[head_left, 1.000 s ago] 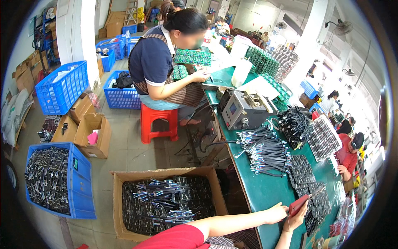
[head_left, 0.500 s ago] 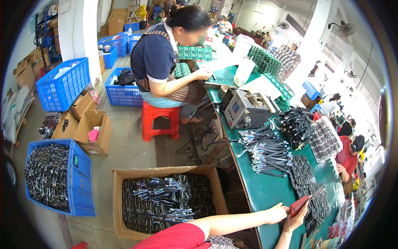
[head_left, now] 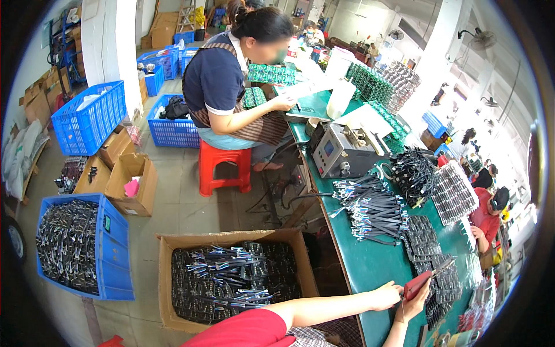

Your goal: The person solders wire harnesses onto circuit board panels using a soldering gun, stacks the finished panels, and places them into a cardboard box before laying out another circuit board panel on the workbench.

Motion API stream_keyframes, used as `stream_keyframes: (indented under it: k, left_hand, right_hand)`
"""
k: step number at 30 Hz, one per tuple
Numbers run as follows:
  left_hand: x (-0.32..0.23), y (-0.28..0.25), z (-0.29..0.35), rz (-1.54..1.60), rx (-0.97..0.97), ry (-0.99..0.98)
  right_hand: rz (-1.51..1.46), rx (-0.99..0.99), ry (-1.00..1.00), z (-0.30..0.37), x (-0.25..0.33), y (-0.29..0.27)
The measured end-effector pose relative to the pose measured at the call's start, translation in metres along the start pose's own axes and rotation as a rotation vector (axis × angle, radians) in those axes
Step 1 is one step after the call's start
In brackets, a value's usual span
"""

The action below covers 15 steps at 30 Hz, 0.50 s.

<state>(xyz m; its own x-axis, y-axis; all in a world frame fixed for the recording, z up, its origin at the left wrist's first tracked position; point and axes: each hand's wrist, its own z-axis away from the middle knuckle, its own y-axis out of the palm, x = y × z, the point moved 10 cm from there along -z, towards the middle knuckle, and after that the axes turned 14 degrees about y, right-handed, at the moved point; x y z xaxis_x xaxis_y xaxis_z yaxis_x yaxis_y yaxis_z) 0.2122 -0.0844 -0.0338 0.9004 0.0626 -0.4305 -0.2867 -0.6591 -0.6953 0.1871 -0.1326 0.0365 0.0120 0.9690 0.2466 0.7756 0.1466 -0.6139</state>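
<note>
My right hand (head_left: 411, 307) is closed around the red handle of a tool (head_left: 417, 284) with a long, thin metal tip pointing up and right. Beside it, my left hand (head_left: 386, 296) has its fingers drawn together close to the handle; what they pinch is too small to make out. A thin dark strand hangs between the hands. Just beyond the tool lie stacked black moulded parts (head_left: 445, 283) on the green table (head_left: 370, 267). A bundle of short black cables (head_left: 376, 214) with stripped, coloured wire ends rests farther back.
A grey machine (head_left: 347, 151) stands behind the cables, near tangled black leads (head_left: 413, 173) and a pale stacked tray (head_left: 454, 192). On the floor are a carton (head_left: 165, 277) of cable parts and a blue crate (head_left: 118, 254). A co-worker (head_left: 214, 81) sits on a red stool (head_left: 224, 173).
Both hands and the red-handled tool keep nearly the same position. The view has shifted very slightly.
</note>
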Motion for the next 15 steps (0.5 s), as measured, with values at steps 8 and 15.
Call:
stream_keyframes:
  k: [8,15]
  left_hand:
    - [-0.002,-0.004,-0.001,-0.016,0.002,0.024]
    - [-0.002,-0.006,-0.001,-0.039,-0.045,0.018]
  right_hand:
    - [-0.027,0.063,0.071,0.0,-0.013,0.006]
    - [-0.02,0.06,0.076,0.001,-0.016,0.006]
